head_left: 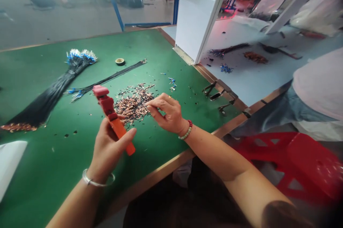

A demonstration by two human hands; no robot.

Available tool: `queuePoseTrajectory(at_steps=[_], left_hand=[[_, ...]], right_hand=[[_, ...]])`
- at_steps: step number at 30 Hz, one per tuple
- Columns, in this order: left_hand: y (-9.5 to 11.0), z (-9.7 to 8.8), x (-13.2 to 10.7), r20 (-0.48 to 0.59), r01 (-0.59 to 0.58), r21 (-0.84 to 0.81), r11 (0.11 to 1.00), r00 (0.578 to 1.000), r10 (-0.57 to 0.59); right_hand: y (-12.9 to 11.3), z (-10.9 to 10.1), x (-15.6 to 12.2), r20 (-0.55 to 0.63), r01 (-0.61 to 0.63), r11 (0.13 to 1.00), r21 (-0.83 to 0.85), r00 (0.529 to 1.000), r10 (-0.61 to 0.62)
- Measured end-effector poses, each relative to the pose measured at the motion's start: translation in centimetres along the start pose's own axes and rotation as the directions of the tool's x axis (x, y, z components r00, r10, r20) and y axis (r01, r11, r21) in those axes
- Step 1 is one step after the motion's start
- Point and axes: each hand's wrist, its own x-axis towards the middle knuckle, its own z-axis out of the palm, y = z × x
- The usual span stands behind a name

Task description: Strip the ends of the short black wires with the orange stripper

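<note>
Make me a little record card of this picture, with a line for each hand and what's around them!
Left hand: grips an orange-and-red hand tool
Right hand: fingers pinched at the edge of a pile of copper-coloured wire bits
Surface: green worktable
Also on it: bundle of black wires with blue ends, roll of tape
Wrists: silver bangle on left, beaded bracelet on right
Nearby: red stool

Wire-harness workshop, green workbench [53, 156], bundled black wires [45, 96], scattered metal terminals [134, 105]
</note>
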Motion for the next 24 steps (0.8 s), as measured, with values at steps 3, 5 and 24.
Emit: queuePoseTrajectory(at_steps=[3,5,24], left_hand=[[-0.5,0.0,0.3,-0.009,-0.008,-0.007,1.0,1.0,0.008],[-0.6,0.1,0.5,0.051,0.007,-0.139,0.99,0.999,0.0],[-2.1,1.3,0.0,-0.026,-0.207,-0.085,0.975,0.978,0.206]], right_hand=[[0.0,0.2,-0.1,0.01,0.007,1.0,0.007,1.0,-0.007],[0.1,0.3,-0.1,0.026,-0.02,0.999,-0.025,0.999,0.02],[-0.6,0.5,0.1,0.049,-0.041,0.989,-0.143,0.998,0.049]])
